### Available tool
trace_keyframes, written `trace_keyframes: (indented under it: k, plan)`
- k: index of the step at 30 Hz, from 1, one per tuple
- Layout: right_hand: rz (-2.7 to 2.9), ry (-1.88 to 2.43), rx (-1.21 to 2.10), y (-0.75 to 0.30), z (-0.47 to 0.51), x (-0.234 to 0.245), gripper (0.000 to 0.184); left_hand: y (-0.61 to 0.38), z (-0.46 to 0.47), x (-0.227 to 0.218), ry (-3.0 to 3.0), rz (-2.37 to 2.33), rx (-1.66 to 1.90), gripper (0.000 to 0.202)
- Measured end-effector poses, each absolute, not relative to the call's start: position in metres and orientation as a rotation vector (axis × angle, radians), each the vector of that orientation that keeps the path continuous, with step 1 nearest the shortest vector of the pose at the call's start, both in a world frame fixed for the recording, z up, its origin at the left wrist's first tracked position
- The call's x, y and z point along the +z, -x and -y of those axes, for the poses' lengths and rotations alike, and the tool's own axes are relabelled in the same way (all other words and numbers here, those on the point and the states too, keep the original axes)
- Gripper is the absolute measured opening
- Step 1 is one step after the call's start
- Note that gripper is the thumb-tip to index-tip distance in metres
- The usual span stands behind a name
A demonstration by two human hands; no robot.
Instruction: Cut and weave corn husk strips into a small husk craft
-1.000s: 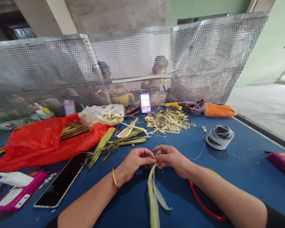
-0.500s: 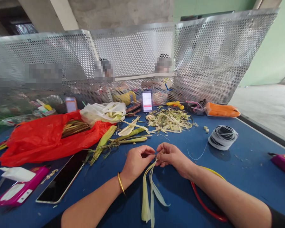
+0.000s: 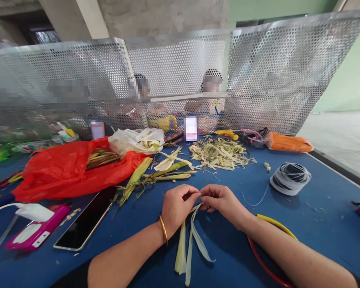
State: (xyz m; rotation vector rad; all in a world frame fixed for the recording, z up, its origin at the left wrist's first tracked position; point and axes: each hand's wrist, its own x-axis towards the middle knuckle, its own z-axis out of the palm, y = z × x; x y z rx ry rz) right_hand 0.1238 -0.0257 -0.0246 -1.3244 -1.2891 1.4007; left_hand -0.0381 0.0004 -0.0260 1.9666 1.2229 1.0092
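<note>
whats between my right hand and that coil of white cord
Head view: bare blue table and a thin loose thread trailing from the coil of white cord toward the right hand.

One head-worn camera, high over the person's own forearms, facing forward and down. Left hand (image 3: 177, 206) and right hand (image 3: 225, 202) sit close, lower centre, pinching pale yellow-green husk strips (image 3: 181, 252) that run to the bottom edge. Wide lens: flat blue table top (image 3: 318, 224) reaches back to perforated silver metal screen (image 3: 276, 68).

no readable text, labels, brands or numbers on anything in view
</note>
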Motion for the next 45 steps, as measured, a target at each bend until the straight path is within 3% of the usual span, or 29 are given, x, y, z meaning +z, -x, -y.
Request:
trace_keyframes:
  k: [15,22,32,35,40,45]
  plan:
    - [1.304,1.347,1.412,-0.125,0.023,-0.03,0.022,0.037,0.0,-0.029,-1.921,-1.213,1.017,0.009]
    - [1.468,1.344,1.112,-0.131,0.02,-0.031,0.017,0.042,-0.008,-0.03,-1.755,-1.256,0.868,0.015]
    - [1.734,1.31,0.601,-0.139,0.025,-0.013,0.016,0.049,-0.019,-0.023,-2.02,-1.467,0.643,0.015]
    - [1.819,1.217,0.69,-0.135,0.03,-0.011,0.02,0.047,-0.017,-0.024,-2.02,-1.469,0.631,0.015]
    - [1.729,1.122,1.257,-0.129,0.032,-0.019,0.028,0.046,-0.016,-0.023,-2.017,-1.441,0.617,0.014]
    - [1.661,1.074,1.186,-0.131,0.026,-0.025,0.032,0.047,-0.021,-0.025,-1.848,-1.368,0.746,0.018]
